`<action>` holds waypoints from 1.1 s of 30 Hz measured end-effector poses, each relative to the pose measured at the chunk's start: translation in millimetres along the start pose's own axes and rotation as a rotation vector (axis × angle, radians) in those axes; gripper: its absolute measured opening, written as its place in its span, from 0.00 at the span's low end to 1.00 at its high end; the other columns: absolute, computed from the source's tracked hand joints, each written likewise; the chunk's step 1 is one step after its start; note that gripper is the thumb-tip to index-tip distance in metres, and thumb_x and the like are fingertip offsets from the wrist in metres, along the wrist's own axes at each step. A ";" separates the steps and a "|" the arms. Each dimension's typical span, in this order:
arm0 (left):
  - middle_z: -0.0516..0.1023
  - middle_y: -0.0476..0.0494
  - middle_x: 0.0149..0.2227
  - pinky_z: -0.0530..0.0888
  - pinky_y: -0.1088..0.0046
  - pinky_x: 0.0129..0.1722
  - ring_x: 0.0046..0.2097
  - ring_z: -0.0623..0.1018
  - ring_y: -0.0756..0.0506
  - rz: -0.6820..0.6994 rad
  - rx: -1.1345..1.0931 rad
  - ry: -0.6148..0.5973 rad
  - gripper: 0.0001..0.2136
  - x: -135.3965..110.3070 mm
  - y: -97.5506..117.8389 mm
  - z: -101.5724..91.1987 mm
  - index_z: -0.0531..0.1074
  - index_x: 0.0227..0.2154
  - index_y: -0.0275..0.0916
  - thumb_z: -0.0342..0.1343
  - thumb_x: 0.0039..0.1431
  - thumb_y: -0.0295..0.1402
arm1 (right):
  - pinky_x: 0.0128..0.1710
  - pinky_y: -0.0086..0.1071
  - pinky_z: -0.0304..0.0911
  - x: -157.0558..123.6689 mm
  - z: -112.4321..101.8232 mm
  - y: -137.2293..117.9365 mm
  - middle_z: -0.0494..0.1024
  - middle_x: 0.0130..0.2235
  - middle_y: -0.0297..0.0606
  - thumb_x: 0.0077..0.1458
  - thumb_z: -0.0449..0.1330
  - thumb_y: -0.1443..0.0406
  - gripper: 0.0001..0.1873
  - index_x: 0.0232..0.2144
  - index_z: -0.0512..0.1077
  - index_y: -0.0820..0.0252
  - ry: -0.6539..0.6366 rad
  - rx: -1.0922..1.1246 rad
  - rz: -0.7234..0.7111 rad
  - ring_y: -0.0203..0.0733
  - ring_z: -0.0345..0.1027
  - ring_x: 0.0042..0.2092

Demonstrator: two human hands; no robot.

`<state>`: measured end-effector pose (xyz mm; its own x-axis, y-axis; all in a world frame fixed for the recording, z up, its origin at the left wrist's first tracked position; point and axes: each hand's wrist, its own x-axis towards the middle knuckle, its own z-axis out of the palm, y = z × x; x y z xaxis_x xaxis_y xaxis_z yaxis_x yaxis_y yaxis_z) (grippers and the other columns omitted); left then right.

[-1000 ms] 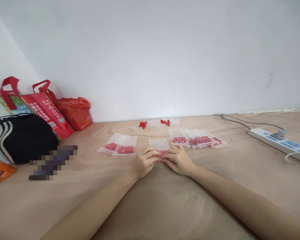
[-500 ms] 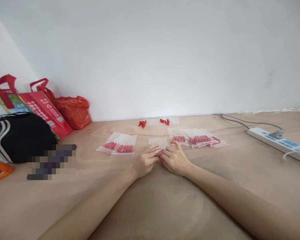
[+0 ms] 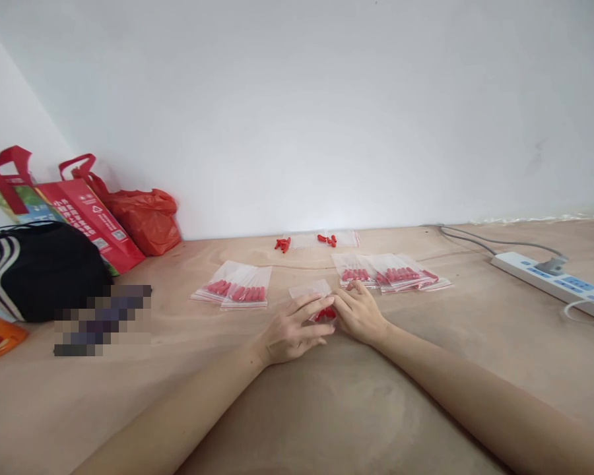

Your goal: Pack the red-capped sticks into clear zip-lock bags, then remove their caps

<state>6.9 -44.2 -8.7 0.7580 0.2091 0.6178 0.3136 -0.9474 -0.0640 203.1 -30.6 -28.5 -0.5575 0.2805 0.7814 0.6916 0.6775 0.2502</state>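
Note:
A small clear zip bag [image 3: 309, 289] with red sleeve-like pieces [image 3: 325, 314] in it lies on the table between my hands. My left hand [image 3: 294, 331] has its fingers stretched out and spread over the bag's left and near side, its thumb hidden. Curled fingers of my right hand [image 3: 360, 313] grip the bag's right edge, and their tips are partly hidden. Filled zip bags [image 3: 247, 292] overlap to the left, each with a row of red pieces. More filled bags [image 3: 400, 274] overlap just beyond my right hand.
Loose red pieces [image 3: 282, 245] and more loose ones [image 3: 327, 239] lie by flat clear bags [image 3: 347, 237] near the wall. A white power strip [image 3: 559, 280] with cables stands right. Left are a black drawstring bag [image 3: 54, 270], red carrier bags [image 3: 146, 221] and a blurred-out object [image 3: 103, 320].
My left hand has spread its fingers and shifted slightly nearer. My right hand has moved a little right. The bag has turned slightly, and more of its red pieces show.

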 end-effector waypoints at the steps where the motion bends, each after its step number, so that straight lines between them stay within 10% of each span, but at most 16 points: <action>1: 0.61 0.39 0.56 0.60 0.63 0.55 0.59 0.57 0.43 -0.020 -0.023 -0.010 0.15 -0.5 -1.3 -1.3 0.68 0.44 0.40 0.53 0.55 0.37 | 0.38 0.35 0.52 -1.4 -1.4 3.4 0.71 0.27 0.36 0.51 0.45 0.76 0.10 0.28 0.63 0.60 -0.001 0.061 -0.027 0.35 0.60 0.27; 4: 0.59 0.36 0.57 0.55 0.56 0.57 0.60 0.53 0.39 -0.191 -0.081 -0.138 0.33 -2.4 -9.1 -6.4 0.53 0.56 0.36 0.53 0.50 0.48 | 0.41 0.33 0.55 -6.1 -6.3 11.9 0.72 0.32 0.37 0.51 0.43 0.77 0.13 0.32 0.62 0.60 -0.016 0.245 -0.077 0.36 0.62 0.33; 9: 0.59 0.40 0.57 0.53 0.54 0.57 0.60 0.54 0.38 -0.434 -0.132 -0.401 0.24 -4.9 -17.0 -12.7 0.57 0.54 0.40 0.47 0.56 0.45 | 0.40 0.32 0.57 -13.9 -12.0 15.6 0.73 0.31 0.36 0.52 0.42 0.77 0.13 0.31 0.62 0.59 -0.104 0.394 -0.061 0.35 0.63 0.33; 15: 0.69 0.41 0.42 0.68 0.65 0.45 0.43 0.70 0.44 -0.531 -0.134 -0.319 0.17 -9.3 -3.8 -18.7 0.66 0.45 0.38 0.48 0.56 0.40 | 0.35 0.35 0.54 -15.5 -19.6 15.6 0.70 0.26 0.35 0.49 0.55 0.67 0.06 0.22 0.64 0.59 -0.163 0.376 0.301 0.39 0.61 0.32; 22: 0.69 0.45 0.30 0.68 0.64 0.39 0.35 0.69 0.45 -0.596 -0.031 -0.262 0.15 -15.0 6.0 -22.8 0.69 0.38 0.37 0.50 0.54 0.42 | 0.36 0.34 0.57 -14.7 -28.4 13.4 0.70 0.30 0.37 0.49 0.58 0.55 0.16 0.38 0.72 0.56 -0.358 0.796 0.284 0.38 0.61 0.34; 28: 0.64 0.38 0.51 0.66 0.64 0.49 0.51 0.66 0.41 -0.540 -0.147 -0.276 0.21 -17.3 4.2 -23.2 0.66 0.45 0.39 0.55 0.49 0.43 | 0.39 0.38 0.55 -10.0 -29.7 15.3 0.68 0.27 0.35 0.39 0.61 0.47 0.26 0.36 0.72 0.58 -0.573 0.669 0.319 0.40 0.60 0.34; 33: 0.63 0.43 0.55 0.63 0.64 0.53 0.55 0.63 0.44 -0.513 -0.329 -0.381 0.21 -17.7 2.4 -24.0 0.58 0.52 0.43 0.50 0.55 0.38 | 0.36 0.33 0.59 -8.6 -25.0 10.2 0.67 0.27 0.34 0.53 0.53 0.58 0.12 0.34 0.73 0.57 -0.497 0.793 0.398 0.37 0.61 0.33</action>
<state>-19.5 -56.0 -1.1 0.7273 0.6605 0.1867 0.5404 -0.7187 0.4376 226.5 -43.2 -18.4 -0.6058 0.7125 0.3541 0.4656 0.6783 -0.5684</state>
